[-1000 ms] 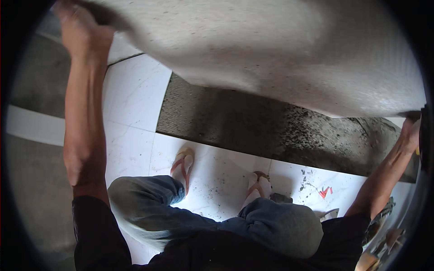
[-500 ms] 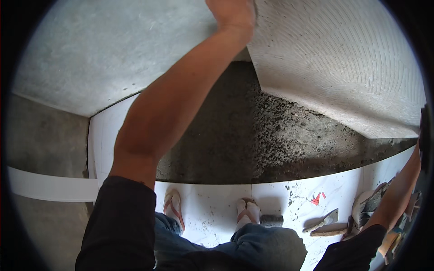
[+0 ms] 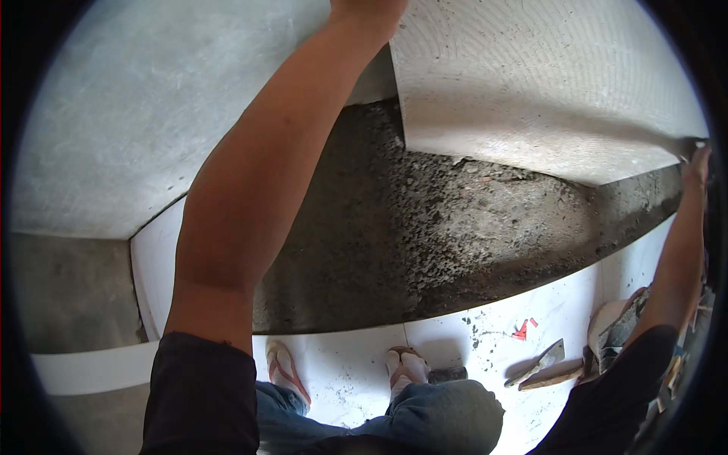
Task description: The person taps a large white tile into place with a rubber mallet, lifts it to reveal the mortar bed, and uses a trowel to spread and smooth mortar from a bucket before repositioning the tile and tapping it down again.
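A large tile (image 3: 531,83), its back combed with ridges of pale adhesive, is tilted over the grey mortar bed (image 3: 341,220) at the far right. My left hand (image 3: 371,9) is at the tile's left edge, cut off by the top of the picture, with its fingers out of sight. My right hand (image 3: 696,163) grips the tile by its right edge near the lower corner. Rough crumbly mortar shows below the tile, while the bed to the left looks smoother.
A grey wall (image 3: 114,114) rises at the far left. Laid white tiles (image 3: 341,371) lie under my sandalled feet. To the right are a trowel (image 3: 538,364), a wooden-handled tool (image 3: 553,377), red plastic pieces (image 3: 521,330) and a bucket (image 3: 607,326). A dark block (image 3: 447,374) lies by my foot.
The tile has shifted left and farther away in the picture, both hands moving with it. My right hand now shows at the tile's edge. The view has turned slightly.
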Demonstrator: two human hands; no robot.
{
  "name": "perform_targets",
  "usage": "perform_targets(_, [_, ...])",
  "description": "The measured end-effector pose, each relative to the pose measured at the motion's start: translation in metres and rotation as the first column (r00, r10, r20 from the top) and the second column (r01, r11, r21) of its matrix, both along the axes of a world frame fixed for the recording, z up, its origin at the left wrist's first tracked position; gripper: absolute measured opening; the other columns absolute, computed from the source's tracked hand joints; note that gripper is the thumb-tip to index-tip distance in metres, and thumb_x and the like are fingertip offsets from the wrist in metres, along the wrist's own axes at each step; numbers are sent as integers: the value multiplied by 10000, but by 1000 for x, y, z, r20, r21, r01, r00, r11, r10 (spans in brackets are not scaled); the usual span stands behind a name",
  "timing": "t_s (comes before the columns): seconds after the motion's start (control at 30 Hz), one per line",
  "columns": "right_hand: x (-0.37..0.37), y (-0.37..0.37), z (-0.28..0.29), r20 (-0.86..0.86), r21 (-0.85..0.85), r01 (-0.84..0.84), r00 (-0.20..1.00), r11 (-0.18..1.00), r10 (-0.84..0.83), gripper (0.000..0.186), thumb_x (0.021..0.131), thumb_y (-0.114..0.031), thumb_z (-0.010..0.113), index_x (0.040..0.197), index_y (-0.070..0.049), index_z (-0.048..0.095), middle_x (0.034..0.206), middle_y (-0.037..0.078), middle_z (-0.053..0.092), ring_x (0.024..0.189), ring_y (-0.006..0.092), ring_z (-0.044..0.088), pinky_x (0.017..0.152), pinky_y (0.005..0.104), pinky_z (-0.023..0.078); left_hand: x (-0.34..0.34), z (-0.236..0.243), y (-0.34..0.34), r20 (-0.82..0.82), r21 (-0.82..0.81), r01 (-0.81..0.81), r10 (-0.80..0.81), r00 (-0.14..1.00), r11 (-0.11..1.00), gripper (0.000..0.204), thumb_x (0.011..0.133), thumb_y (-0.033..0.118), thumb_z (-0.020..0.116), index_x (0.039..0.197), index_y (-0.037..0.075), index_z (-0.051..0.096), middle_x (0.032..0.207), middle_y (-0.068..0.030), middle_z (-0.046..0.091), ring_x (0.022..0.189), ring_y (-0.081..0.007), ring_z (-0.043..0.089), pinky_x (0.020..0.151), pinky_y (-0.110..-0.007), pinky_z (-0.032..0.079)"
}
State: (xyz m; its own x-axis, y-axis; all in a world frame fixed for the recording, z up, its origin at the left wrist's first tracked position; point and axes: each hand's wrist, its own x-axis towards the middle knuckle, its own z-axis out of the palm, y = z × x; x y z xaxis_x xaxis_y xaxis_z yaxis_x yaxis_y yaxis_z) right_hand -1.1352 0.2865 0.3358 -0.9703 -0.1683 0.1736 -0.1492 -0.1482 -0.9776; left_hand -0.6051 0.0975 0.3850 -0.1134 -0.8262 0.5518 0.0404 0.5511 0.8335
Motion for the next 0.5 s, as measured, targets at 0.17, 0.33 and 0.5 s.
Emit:
perform_targets(0.17, [-88,7,-16,16,171,-23,1000,985,20,853,900,-715,360,1326,6,522,1299,188,561,1252,293,492,1065,428,340,-38,1,-4,-34,-146,-181,178,983,973,679,895,661,484,966,0,623,755,-32,525,729,-149,486,695,-311,428])
perform_targets(0.33, [-30,-35,-23,-212,235,5,976,972,46,788,959,-610,307,1424,26,332,1426,238,402,1329,328,386,1063,459,355,-39,0,7,-76,-182,-331,322,944,926,618,945,559,494,1027,-31,663,855,-73,662,783,-143,560,742,-306,466])
perform_targets(0.5, [20,-55,-48,-136,261,-98,981,960,137,743,988,-466,404,1484,23,148,1489,294,263,1377,406,293,1112,458,318,-52,-1,-11,-73,-111,-336,329,941,935,660,913,615,505,995,-20,666,832,-48,643,761,-144,561,733,-303,474])
